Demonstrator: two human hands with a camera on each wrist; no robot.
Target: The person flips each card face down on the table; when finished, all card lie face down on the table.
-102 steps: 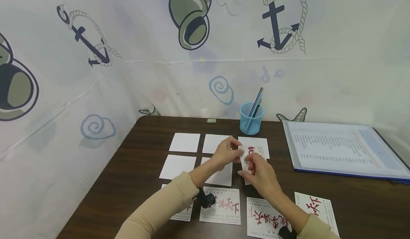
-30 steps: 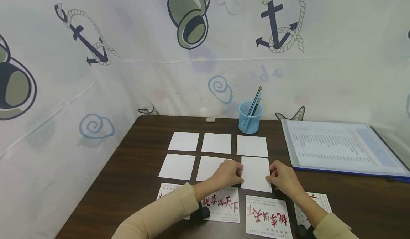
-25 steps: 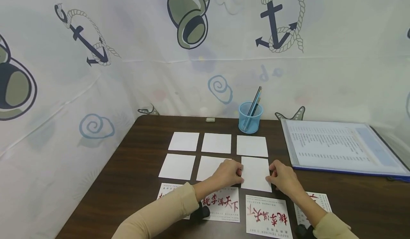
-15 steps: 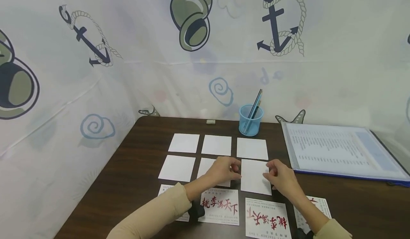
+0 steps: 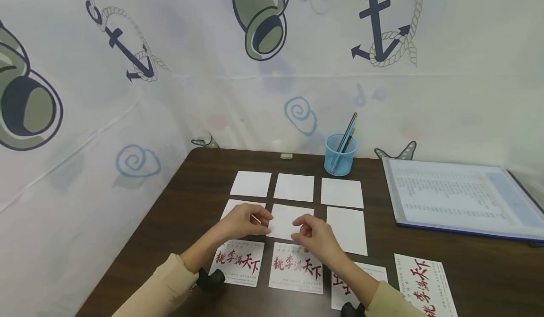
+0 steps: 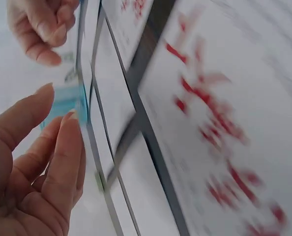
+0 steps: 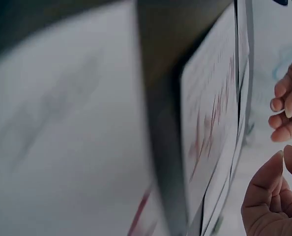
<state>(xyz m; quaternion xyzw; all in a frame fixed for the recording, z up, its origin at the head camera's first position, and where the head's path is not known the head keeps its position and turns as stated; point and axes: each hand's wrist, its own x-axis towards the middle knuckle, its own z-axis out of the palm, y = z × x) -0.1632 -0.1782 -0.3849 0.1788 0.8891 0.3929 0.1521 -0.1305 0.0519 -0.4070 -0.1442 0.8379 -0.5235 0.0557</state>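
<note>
My left hand (image 5: 246,220) hovers at the left edge of the middle blank white card (image 5: 281,225), fingers loosely bent, holding nothing. Over that card's right edge is my right hand (image 5: 316,239), its thumb and forefinger apart with nothing between them. To its right lies another blank card (image 5: 348,232), untouched. Printed cards with red characters form the front row: a left one (image 5: 238,262), a middle one (image 5: 296,269) and a right one (image 5: 340,291) partly covered by my right forearm. In the left wrist view, the left fingers (image 6: 67,152) are close together and bare.
Three blank cards, one of them in the back middle (image 5: 294,187), line the rear. A blue cup (image 5: 341,161) with pencils stands behind them, left of an open folder (image 5: 463,199). A sideways printed card (image 5: 425,284) lies front right. A small eraser-like block (image 5: 286,156) sits at the table's back edge.
A printed card held in both hands was laid down blank side up at the right of the middle row. Both hands then let go and moved left to the middle card.
</note>
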